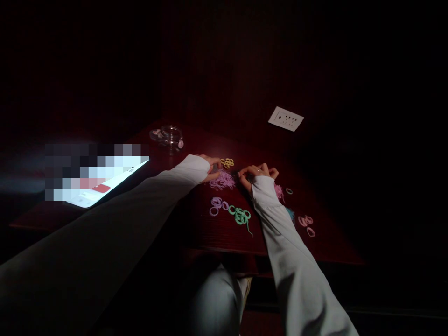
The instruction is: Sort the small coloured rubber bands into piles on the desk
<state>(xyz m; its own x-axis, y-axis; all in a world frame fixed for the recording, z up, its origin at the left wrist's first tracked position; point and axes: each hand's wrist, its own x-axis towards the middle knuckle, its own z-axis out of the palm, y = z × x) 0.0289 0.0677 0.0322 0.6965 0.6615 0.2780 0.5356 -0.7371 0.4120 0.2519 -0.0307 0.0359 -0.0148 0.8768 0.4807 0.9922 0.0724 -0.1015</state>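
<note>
My left hand (213, 167) rests at the edge of a heap of pink elastic bands (222, 181), its fingers curled in a pinch near a small cluster of yellow bands (227, 163). My right hand (257, 173) sits just right of the pink heap, fingers bent and pinched together over the dark red table (315, 247). What either hand holds is too small to make out. Purple bands (217, 205) and green bands (240, 216) lie nearer to me. More pink bands (306, 222) lie beside my right sleeve.
A clear round jar (171, 136) stands at the back of the table. A lit phone (105, 184) lies to the left. A white wall socket (286, 118) is on the dark wall behind. The room is very dim. My knee (213, 298) shows below the table edge.
</note>
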